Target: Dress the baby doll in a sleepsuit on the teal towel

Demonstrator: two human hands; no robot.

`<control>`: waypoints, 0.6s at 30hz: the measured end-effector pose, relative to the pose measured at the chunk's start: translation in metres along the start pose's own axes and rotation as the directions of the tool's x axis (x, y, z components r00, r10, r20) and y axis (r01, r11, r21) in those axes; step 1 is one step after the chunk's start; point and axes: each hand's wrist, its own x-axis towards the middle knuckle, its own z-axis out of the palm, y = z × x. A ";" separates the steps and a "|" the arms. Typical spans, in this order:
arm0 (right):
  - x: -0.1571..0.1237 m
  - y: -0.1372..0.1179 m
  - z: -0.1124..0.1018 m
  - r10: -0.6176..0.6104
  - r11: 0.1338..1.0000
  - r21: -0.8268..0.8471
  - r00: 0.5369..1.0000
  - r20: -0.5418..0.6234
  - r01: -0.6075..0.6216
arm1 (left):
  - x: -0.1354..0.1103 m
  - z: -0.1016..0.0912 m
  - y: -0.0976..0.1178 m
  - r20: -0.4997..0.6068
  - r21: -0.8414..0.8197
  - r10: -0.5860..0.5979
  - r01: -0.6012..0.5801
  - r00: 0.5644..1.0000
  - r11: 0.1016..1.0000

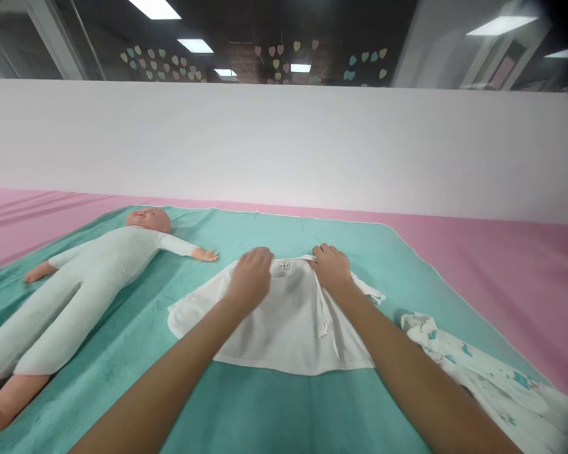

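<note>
A small white baby shirt (288, 321) lies spread out in front of me, its neckline at the far side and a small printed label near the collar. My left hand (252, 277) is closed on the collar edge left of the label. On the other side of the label, my right hand (330, 265) grips the collar with curled fingers. A thin tie hangs on the shirt's right part, and a bit of patterned sleeve shows past my right wrist. To the left, a baby doll (108, 258) in a pale one-piece lies on its back.
A teal blanket (265, 410) lies under everything, over a pink sheet (525, 265). White patterned baby clothing (483, 372) rests at the right. A white wall (284, 145) rises behind, with dark glass above it.
</note>
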 end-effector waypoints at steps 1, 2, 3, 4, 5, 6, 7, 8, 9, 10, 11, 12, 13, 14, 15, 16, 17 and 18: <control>0.000 0.000 -0.002 -0.010 1.000 -0.008 1.000 -0.018 0.010 | -0.001 0.004 0.007 0.044 -0.080 0.042 -0.039 0.998 0.996; 0.000 0.000 -0.003 -0.017 1.000 -0.011 1.000 -0.024 0.016 | -0.002 0.009 0.013 0.092 -0.143 0.056 -0.042 0.994 0.989; -0.001 0.000 -0.004 -0.020 1.000 -0.011 1.000 -0.019 0.020 | -0.003 0.015 0.016 0.141 -0.183 0.052 -0.025 0.989 0.983; -0.002 -0.002 -0.005 -0.019 1.000 -0.007 1.000 -0.013 0.019 | -0.005 0.021 0.016 0.183 -0.200 0.031 0.006 0.983 0.980; -0.004 -0.005 -0.007 -0.020 1.000 0.002 1.000 -0.014 0.020 | -0.006 0.027 0.015 0.215 -0.197 0.007 0.037 0.977 0.980; -0.008 -0.010 -0.008 -0.033 0.999 0.018 0.999 -0.030 0.034 | -0.007 0.031 0.013 0.233 -0.180 -0.018 0.061 0.972 0.982; -0.012 -0.017 -0.010 -0.065 0.997 0.045 0.996 -0.058 0.068 | -0.008 0.033 0.010 0.242 -0.155 -0.041 0.080 0.969 0.985; -0.017 -0.026 -0.012 -0.113 0.989 0.086 0.990 -0.088 0.121 | -0.009 0.033 0.008 0.241 -0.129 -0.058 0.091 0.969 0.987; -0.023 -0.036 -0.014 -0.165 0.973 0.144 0.981 -0.105 0.179 | -0.009 0.032 0.006 0.228 -0.106 -0.064 0.090 0.972 0.990; -0.029 -0.047 -0.016 -0.205 0.951 0.218 0.974 -0.095 0.221 | -0.010 0.029 0.005 0.206 -0.092 -0.055 0.075 0.977 0.993; -0.034 -0.058 -0.017 -0.230 0.925 0.296 0.972 -0.059 0.237 | -0.010 0.026 0.004 0.186 -0.091 -0.034 0.051 0.982 0.995; -0.039 -0.066 -0.017 -0.234 0.905 0.365 0.972 -0.007 0.221 | -0.011 0.022 0.004 0.177 -0.098 -0.021 0.038 0.984 0.994; -0.043 -0.073 -0.015 -0.221 0.893 0.412 0.974 0.046 0.183 | -0.011 0.019 0.004 0.178 -0.106 -0.022 0.041 0.984 0.994; -0.046 -0.077 -0.013 -0.195 0.890 0.435 0.977 0.086 0.139 | -0.011 0.017 0.004 0.190 -0.111 -0.039 0.060 0.981 0.992; -0.049 -0.078 -0.011 -0.161 0.895 0.436 0.980 0.114 0.096 | -0.011 0.016 0.003 0.210 -0.111 -0.064 0.089 0.976 0.990; -0.050 -0.077 -0.008 -0.123 0.904 0.423 0.983 0.134 0.055 | -0.011 0.016 0.002 0.230 -0.104 -0.096 0.122 0.968 0.987; -0.050 -0.074 -0.006 -0.081 0.914 0.405 0.985 0.152 0.012 | -0.011 0.017 0.001 0.242 -0.092 -0.124 0.149 0.962 0.984; -0.049 -0.071 -0.004 -0.037 0.922 0.386 0.984 0.176 -0.035 | -0.011 0.019 -0.001 0.242 -0.081 -0.139 0.163 0.960 0.983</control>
